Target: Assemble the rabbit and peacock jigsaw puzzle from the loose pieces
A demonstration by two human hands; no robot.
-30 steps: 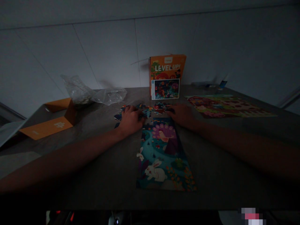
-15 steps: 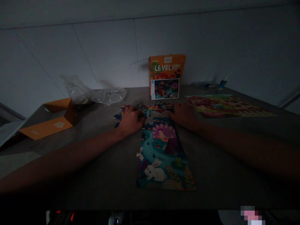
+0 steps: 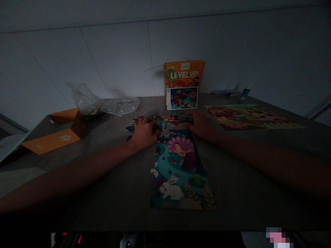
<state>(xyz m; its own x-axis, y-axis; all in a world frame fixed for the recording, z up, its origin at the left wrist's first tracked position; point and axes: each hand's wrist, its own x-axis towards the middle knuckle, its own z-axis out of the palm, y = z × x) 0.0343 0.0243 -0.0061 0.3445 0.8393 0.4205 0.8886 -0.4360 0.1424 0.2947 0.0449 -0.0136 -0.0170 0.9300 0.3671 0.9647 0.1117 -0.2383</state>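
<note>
Dim light covers the table. A partly assembled jigsaw puzzle (image 3: pixel 178 172), with a peacock and white rabbits, lies in front of me. Beyond its far edge is a spread of loose puzzle pieces (image 3: pixel 165 121). My left hand (image 3: pixel 146 132) rests over the left side of these pieces, fingers loosely bent and apart, tips partly hidden. At the right end, my right hand (image 3: pixel 201 125) touches the pieces with thumb and fingers apart. I see no piece lifted in either hand.
An orange puzzle box (image 3: pixel 184 74) stands at the back with a picture card (image 3: pixel 183 98) leaning on it. An open orange box (image 3: pixel 51 139) and plastic bags (image 3: pixel 122 105) lie left. Another puzzle (image 3: pixel 248 117) and a small blue bottle (image 3: pixel 246 91) are right.
My right hand has shifted very slightly at the right end of the loose pieces. My left hand and the assembled puzzle stay where they were.
</note>
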